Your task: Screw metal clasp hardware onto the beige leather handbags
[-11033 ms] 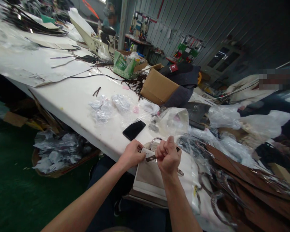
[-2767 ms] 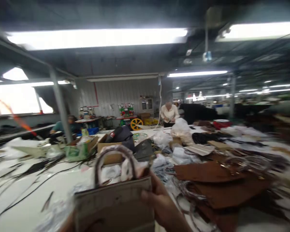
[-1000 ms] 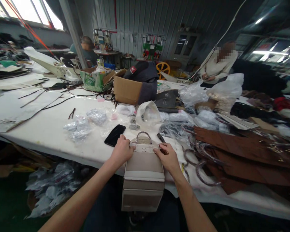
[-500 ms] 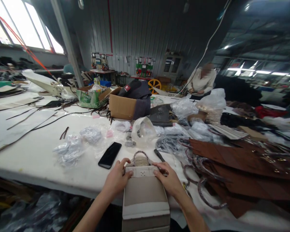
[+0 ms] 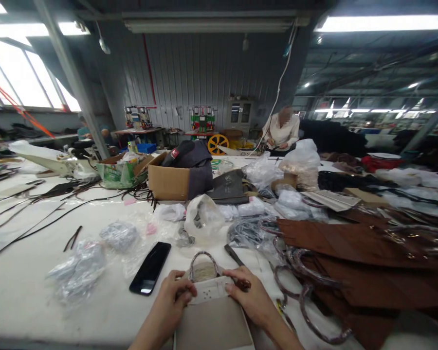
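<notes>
A beige handbag (image 5: 213, 323) lies at the table's near edge, its white top band dotted with small holes. From its far end rises a round wrapped handle (image 5: 204, 256). My left hand (image 5: 171, 296) pinches the band's left corner between thumb and fingers. At the right corner, my right hand (image 5: 248, 294) grips the same band, thumb on top. The bag's lower part runs out of the frame. A black phone (image 5: 150, 269) lies left of my left hand. Just beyond my right hand is a dark-handled tool (image 5: 234, 255), its kind unclear.
Brown bag pieces (image 5: 343, 272) with ring handles are stacked at right. Crumpled clear plastic bags (image 5: 82, 272) lie at left. Farther back stand a cardboard box (image 5: 169, 183) of dark cloth and a green carton (image 5: 115, 174). A co-worker (image 5: 282, 131) is across the table.
My view has tilted up, so the table items sit lower in the picture and less of the bag shows. Both hands keep hold of the bag's top band.
</notes>
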`<state>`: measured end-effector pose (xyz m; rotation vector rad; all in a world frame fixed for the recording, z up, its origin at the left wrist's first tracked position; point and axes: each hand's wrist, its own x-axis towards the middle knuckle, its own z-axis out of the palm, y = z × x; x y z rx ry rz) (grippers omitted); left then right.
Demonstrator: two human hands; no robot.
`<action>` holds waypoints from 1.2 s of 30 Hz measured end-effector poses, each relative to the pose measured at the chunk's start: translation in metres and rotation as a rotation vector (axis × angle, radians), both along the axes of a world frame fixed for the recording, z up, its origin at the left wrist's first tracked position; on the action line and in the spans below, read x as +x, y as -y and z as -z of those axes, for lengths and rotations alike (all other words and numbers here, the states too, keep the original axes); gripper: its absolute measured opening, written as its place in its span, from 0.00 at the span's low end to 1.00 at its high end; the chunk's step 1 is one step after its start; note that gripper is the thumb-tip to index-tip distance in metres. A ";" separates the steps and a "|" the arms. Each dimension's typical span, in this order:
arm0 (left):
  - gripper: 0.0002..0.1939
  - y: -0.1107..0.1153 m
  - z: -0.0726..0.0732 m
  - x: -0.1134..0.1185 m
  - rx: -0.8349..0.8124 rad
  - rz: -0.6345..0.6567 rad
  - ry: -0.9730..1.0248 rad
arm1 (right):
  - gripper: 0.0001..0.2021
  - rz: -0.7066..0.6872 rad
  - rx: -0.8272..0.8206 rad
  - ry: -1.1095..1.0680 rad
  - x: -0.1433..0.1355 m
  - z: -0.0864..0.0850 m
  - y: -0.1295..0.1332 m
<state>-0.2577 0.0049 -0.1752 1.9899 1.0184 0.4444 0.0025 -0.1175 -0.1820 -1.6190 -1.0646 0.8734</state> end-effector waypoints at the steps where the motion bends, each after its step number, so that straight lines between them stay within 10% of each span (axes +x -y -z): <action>1: 0.14 -0.001 -0.001 -0.001 0.000 0.000 0.001 | 0.21 0.003 0.004 0.000 -0.001 -0.001 0.001; 20: 0.14 0.008 -0.014 -0.007 -0.023 0.022 -0.012 | 0.20 0.078 0.104 0.001 -0.006 0.007 0.008; 26: 0.14 0.005 -0.011 -0.010 -0.044 0.022 -0.005 | 0.26 0.000 0.026 0.015 0.032 -0.008 0.009; 30: 0.14 0.007 -0.017 -0.010 -0.033 0.013 -0.033 | 0.15 0.109 0.157 0.432 0.037 -0.053 -0.032; 36: 0.17 0.011 -0.025 -0.003 -0.017 -0.019 -0.128 | 0.14 -0.331 0.088 0.732 -0.041 -0.066 -0.158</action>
